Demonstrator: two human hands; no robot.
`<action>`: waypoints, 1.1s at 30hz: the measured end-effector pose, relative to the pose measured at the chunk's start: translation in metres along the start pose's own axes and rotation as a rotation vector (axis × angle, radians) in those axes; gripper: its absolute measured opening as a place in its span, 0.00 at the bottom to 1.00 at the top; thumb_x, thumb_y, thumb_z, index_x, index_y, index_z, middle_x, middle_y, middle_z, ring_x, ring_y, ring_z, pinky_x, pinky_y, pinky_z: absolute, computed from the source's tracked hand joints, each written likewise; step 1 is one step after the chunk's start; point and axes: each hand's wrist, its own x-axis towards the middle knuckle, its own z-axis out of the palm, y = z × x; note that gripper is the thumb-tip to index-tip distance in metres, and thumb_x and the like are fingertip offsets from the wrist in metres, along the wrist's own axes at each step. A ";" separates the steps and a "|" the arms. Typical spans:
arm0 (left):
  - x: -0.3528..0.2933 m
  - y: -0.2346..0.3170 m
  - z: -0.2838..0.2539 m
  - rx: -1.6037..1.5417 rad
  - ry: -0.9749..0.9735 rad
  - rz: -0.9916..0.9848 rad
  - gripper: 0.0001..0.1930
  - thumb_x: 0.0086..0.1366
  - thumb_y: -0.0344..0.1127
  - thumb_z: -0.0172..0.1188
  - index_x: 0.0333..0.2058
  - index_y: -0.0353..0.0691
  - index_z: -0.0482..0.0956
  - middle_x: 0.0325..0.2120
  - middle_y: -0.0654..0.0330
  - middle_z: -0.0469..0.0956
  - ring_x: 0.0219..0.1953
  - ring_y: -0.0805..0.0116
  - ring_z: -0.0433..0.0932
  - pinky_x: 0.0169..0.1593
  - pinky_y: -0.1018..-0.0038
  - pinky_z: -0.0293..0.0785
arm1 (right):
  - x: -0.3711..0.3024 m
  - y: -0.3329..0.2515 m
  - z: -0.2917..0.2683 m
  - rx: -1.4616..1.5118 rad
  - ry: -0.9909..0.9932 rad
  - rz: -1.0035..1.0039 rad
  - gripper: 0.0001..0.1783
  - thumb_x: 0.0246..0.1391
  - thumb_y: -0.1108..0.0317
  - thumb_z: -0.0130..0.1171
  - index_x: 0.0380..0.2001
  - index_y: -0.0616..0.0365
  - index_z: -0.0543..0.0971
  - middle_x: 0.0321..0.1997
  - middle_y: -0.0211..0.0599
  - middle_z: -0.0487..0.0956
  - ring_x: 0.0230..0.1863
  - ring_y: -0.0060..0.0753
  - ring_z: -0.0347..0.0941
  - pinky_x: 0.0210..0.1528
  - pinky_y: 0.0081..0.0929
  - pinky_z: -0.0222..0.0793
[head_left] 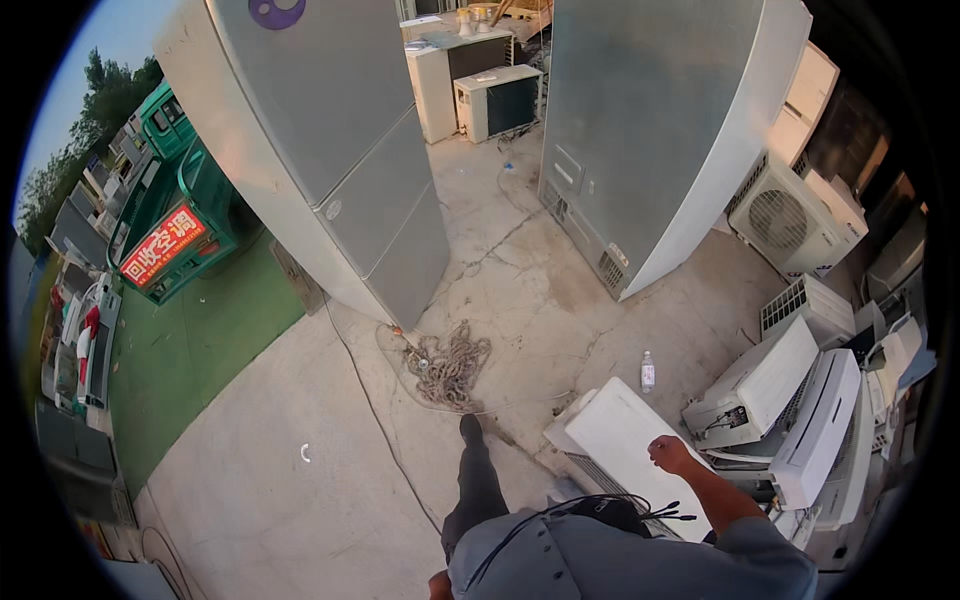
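Well, shoe (470,428) could be caught by rope tangle (450,370) just ahead. Right hand (666,453): fingers curled, nothing seen gripped; white casing (620,440) below it, at right. Left hand (440,585): fingers cropped, state can't be told.

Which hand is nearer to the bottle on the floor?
Right. The right hand shows a little below the bottle in the picture; the left hand is farther off, at the lower edge.
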 end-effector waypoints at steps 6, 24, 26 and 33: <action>0.149 0.142 -0.061 -0.413 -0.042 -0.450 0.17 0.69 0.38 0.47 0.53 0.37 0.70 0.40 0.45 0.80 0.36 0.52 0.81 0.35 0.58 0.77 | 0.085 -0.023 0.013 0.170 -0.152 0.343 0.13 0.52 0.62 0.59 0.22 0.61 0.81 0.18 0.36 0.79 0.18 0.28 0.75 0.22 0.30 0.72; 0.480 0.848 0.062 -0.106 -0.043 -0.372 0.16 0.67 0.40 0.54 0.49 0.39 0.74 0.34 0.49 0.81 0.26 0.55 0.80 0.25 0.64 0.74 | 0.358 -0.164 -0.064 0.274 -0.195 0.443 0.10 0.51 0.61 0.59 0.25 0.55 0.82 0.22 0.39 0.81 0.25 0.36 0.79 0.26 0.36 0.72; 0.524 0.898 0.091 0.017 -0.116 -0.315 0.16 0.66 0.39 0.54 0.48 0.36 0.75 0.31 0.50 0.81 0.23 0.59 0.78 0.22 0.67 0.73 | 0.447 -0.220 -0.111 0.108 -0.010 0.321 0.12 0.49 0.61 0.56 0.25 0.57 0.83 0.25 0.43 0.82 0.31 0.47 0.80 0.35 0.39 0.74; 0.611 1.186 0.272 -0.013 -0.273 0.085 0.13 0.65 0.36 0.57 0.42 0.33 0.78 0.24 0.59 0.79 0.20 0.73 0.74 0.22 0.77 0.68 | 0.717 -0.450 -0.298 -0.027 0.270 0.058 0.13 0.53 0.59 0.57 0.31 0.58 0.82 0.32 0.48 0.82 0.37 0.50 0.79 0.41 0.41 0.74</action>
